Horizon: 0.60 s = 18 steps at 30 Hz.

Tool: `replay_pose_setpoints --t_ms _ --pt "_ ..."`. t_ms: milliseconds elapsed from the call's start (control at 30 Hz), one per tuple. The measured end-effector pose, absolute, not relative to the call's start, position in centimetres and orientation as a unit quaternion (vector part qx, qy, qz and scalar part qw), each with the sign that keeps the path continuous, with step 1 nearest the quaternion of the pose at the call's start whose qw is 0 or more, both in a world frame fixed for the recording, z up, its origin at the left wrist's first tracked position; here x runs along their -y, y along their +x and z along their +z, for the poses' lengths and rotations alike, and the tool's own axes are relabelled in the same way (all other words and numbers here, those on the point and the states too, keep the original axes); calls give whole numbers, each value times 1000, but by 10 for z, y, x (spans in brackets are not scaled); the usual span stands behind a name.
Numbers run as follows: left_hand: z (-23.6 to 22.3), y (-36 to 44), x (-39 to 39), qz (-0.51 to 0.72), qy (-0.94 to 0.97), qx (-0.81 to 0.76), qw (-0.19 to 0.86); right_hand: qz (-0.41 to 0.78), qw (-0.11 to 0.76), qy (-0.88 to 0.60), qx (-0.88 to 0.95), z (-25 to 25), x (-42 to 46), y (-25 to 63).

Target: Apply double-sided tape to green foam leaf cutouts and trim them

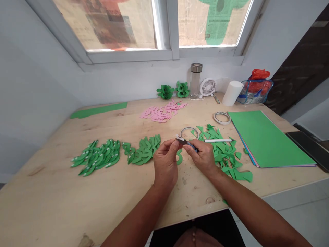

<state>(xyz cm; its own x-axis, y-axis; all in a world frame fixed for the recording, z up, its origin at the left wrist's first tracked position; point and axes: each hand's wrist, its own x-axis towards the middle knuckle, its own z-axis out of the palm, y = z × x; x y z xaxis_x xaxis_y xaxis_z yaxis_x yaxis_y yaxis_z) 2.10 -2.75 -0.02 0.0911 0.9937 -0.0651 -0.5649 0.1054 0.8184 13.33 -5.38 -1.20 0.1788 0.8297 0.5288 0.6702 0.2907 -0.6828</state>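
Observation:
My right hand [204, 156] is closed round a slim black-and-blue tool [183, 141], its dark end pointing left; its exact kind is unclear. Thumb and fingers of my left hand [166, 158] pinch together at the tool's tip, where a small whitish bit shows that I cannot make out. Just behind the hands lies a thin tape roll [189, 128]. A curved green paper piece [179, 157] is partly hidden between my hands. To the left sit a pile of curved green paper cutouts [146, 151] and another pile of green cutouts with white spots [99, 156].
Green paper scraps [226, 157] and a white pen [218, 140] lie right of my hands, then stacked coloured sheets [269, 140], a phone-like dark slab [311, 147] and a wider tape roll [222, 122]. Behind are pink cutouts [160, 112], a glass bottle [195, 82] and a fan [207, 86].

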Motion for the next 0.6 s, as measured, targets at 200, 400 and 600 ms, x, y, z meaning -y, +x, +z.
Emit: replay_pose_setpoints --t_ms 200,400,600 --pt "-1 21 27 587 326 -337 660 75 494 -597 628 -12 54 133" --pt "-1 22 27 589 326 -345 654 62 487 -601 631 -13 53 133" --pt "-3 22 26 594 330 -352 644 48 480 -611 628 -13 53 133"
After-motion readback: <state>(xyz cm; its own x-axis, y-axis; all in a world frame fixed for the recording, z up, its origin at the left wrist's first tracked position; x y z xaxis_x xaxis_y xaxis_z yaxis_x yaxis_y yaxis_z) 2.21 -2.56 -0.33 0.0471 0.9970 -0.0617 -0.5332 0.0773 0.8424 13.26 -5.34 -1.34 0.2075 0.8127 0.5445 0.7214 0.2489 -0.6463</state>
